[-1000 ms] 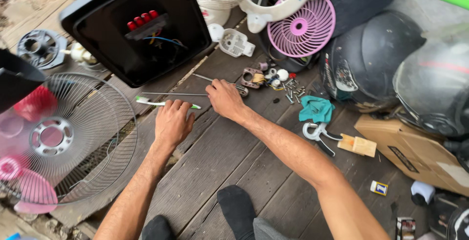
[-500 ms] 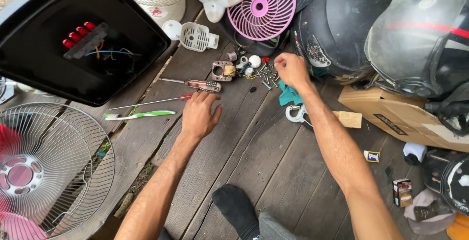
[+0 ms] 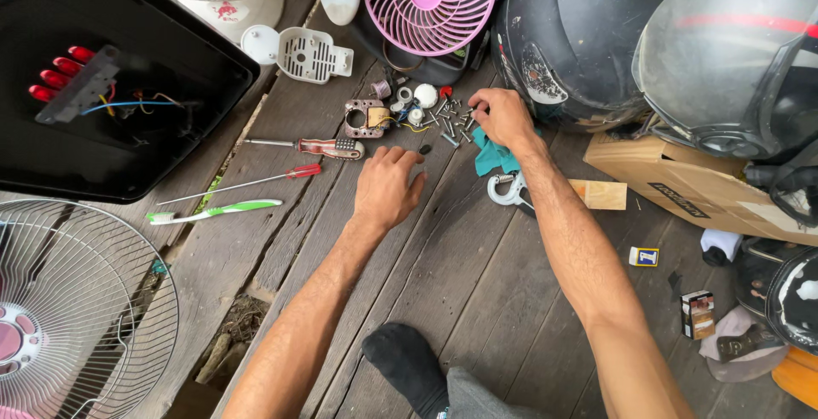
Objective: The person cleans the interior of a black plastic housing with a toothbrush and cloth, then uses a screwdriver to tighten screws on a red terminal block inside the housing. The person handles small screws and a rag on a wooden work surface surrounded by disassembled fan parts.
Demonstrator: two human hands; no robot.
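Note:
My left hand [image 3: 388, 184] rests flat on the wooden planks, fingers apart, holding nothing, just below a red-handled screwdriver [image 3: 328, 147]. My right hand [image 3: 503, 116] is at a scatter of small screws [image 3: 452, 121], fingers curled down among them; whether it pinches one I cannot tell. A small brown motor part [image 3: 365, 118] and little round parts [image 3: 415, 95] lie left of the screws. A teal cloth [image 3: 490, 156] sits under my right wrist.
A black fan base housing [image 3: 111, 138] with red buttons sits at left, a wire fan guard [image 3: 77, 308] below it. A thin screwdriver [image 3: 247, 182], a green toothbrush [image 3: 213, 211], a pink fan grille [image 3: 430, 1], two helmets [image 3: 682, 44], a cardboard box [image 3: 690, 184] and a metal hook [image 3: 504, 190] surround the hands.
The view has shifted right and closer. My right hand moved from the planks up to the screw pile. My left hand slid right, past the screwdrivers.

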